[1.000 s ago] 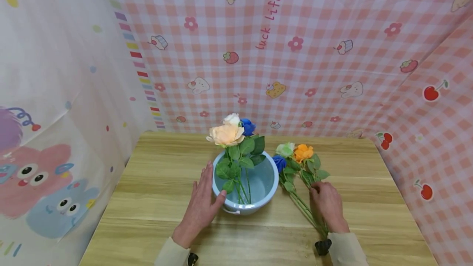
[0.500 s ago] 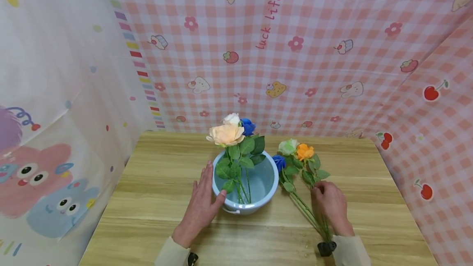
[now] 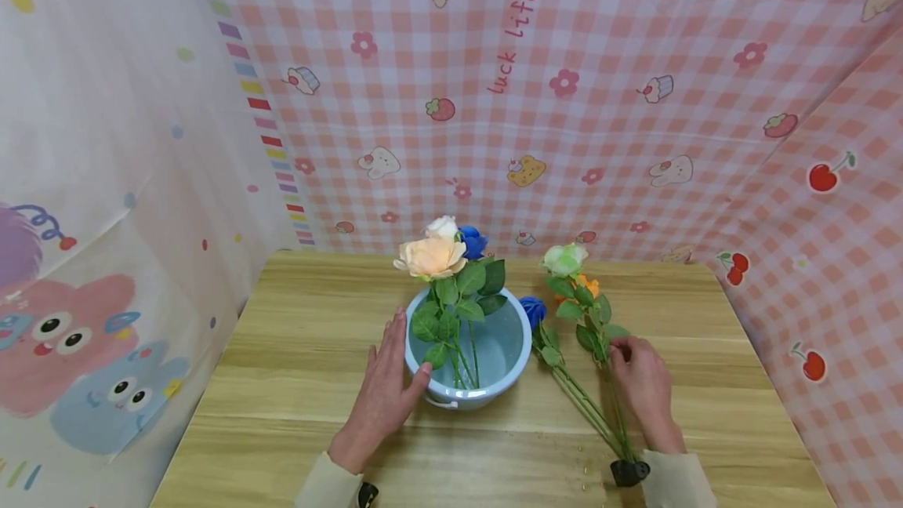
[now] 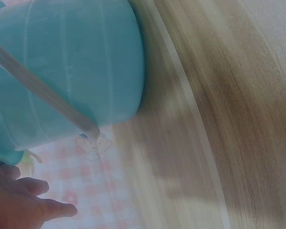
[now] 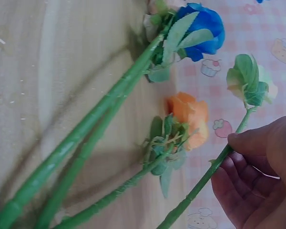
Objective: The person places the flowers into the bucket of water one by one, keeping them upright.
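Note:
My right hand [image 3: 643, 386] pinches the stem of a pale green rose [image 3: 564, 259] between thumb and fingers, clearly seen in the right wrist view. Beside it an orange rose [image 5: 188, 119] and a blue rose [image 5: 205, 31] lie on the table, their stems running toward the front. A light blue bucket [image 3: 527, 347] holds a peach rose [image 3: 432, 259], a white rose [image 3: 442, 226] and a blue rose [image 3: 473, 243], leaning to the back left. With fingers extended, my left hand [image 3: 381, 406] rests against the bucket's left side; the bucket handle [image 4: 52, 100] hangs down.
The wooden table [image 3: 303, 351] has a checked pink cloth [image 3: 607, 124] behind it and a white printed cloth [image 3: 141, 139] on the left. Small drops or bits [image 3: 582, 473] lie near the front. Another pale flower sits by the loose blue rose in the right wrist view.
The right hand has shifted slightly rightward and raised the pale green rose up and to the right, so it now partly covers the orange rose. The left hand and bucket stay still.

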`<state>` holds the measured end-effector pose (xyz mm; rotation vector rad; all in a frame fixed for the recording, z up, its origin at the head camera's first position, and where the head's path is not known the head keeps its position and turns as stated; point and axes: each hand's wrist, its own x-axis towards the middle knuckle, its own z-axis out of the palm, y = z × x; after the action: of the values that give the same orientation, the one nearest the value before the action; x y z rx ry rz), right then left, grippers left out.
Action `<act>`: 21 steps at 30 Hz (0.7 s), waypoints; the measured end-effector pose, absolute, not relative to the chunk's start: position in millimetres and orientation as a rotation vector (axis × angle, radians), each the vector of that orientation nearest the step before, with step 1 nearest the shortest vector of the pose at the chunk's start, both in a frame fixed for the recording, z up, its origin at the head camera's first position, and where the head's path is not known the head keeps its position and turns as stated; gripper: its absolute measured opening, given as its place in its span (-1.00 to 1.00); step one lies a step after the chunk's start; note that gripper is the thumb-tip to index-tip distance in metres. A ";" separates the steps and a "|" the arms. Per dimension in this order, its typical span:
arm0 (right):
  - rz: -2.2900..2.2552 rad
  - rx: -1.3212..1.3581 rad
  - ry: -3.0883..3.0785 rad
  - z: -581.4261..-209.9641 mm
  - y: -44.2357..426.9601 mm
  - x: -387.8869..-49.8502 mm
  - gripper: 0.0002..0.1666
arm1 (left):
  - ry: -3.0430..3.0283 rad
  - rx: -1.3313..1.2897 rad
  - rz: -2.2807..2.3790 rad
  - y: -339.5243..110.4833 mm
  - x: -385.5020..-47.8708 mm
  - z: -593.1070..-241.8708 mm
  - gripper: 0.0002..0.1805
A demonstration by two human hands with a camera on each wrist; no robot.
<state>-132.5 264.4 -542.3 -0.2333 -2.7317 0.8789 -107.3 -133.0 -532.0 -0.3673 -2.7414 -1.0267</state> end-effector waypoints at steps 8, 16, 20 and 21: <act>0.905 -0.214 -2.611 -531.8 262.3 -133.5 -0.84 | -2.734 -0.371 -1.037 -133.1 -107.1 -532.2 -0.07; 0.919 -0.195 -2.502 -526.8 262.0 -135.2 -0.87 | -2.735 -0.370 -1.039 -132.8 -107.1 -531.5 -0.06; 0.928 -0.200 -2.473 -524.1 262.2 -135.1 -0.86 | -2.732 -0.371 -1.036 -133.0 -107.0 -532.0 -0.06; 0.929 -0.203 -2.467 -523.3 262.2 -134.9 -0.86 | -2.731 -0.372 -1.034 -133.1 -107.1 -532.4 -0.06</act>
<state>-134.9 262.2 -523.3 -0.2034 -2.4671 0.9295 -107.1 -133.1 -532.4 -0.3719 -2.7314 -1.0340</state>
